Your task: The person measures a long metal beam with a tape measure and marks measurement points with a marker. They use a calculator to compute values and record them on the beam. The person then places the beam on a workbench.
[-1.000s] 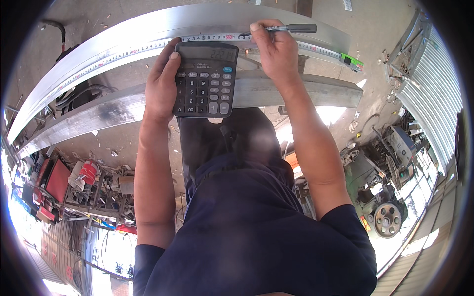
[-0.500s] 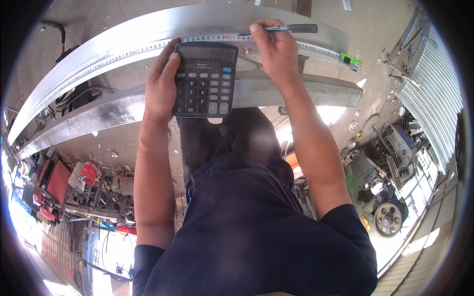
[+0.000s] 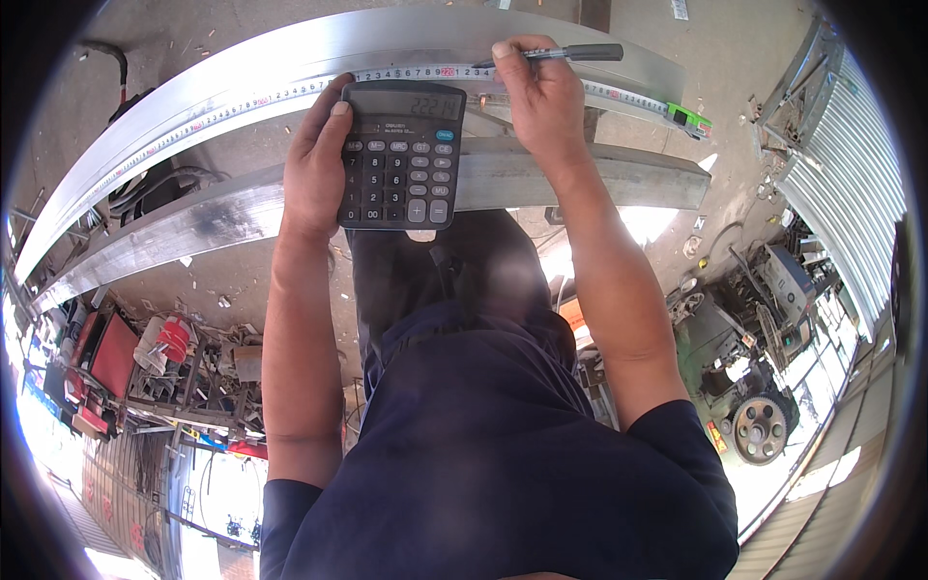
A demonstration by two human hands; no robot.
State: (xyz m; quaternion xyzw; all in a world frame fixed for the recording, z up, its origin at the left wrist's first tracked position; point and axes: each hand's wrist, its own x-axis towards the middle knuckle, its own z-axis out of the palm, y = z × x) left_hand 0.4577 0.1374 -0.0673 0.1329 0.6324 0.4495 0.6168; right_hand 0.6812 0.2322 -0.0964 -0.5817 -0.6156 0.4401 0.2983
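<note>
My left hand [image 3: 317, 169] grips a dark grey desk calculator [image 3: 406, 159] by its left side, thumb on the front, digits showing on its display. Between the thumb and fingers of my right hand [image 3: 541, 97] is a dark marker pen [image 3: 580, 54], its tip pointing left just above the measuring tape's edge. The white measuring tape [image 3: 271, 98] is stretched along a long silvery metal profile [image 3: 319, 48], its green case [image 3: 688, 120] at the right end. The calculator and my right hand each cover part of the tape.
A second metal bar [image 3: 580, 179] runs parallel, nearer to me and beneath my forearms. A cluttered workbench [image 3: 193, 387] with a red box [image 3: 114, 356] is at left. Machinery with a large wheel [image 3: 759, 430] stands at right, near a corrugated metal wall [image 3: 841, 184].
The pen and my right hand have shifted very slightly. My left hand and the calculator stay in nearly the same place.
</note>
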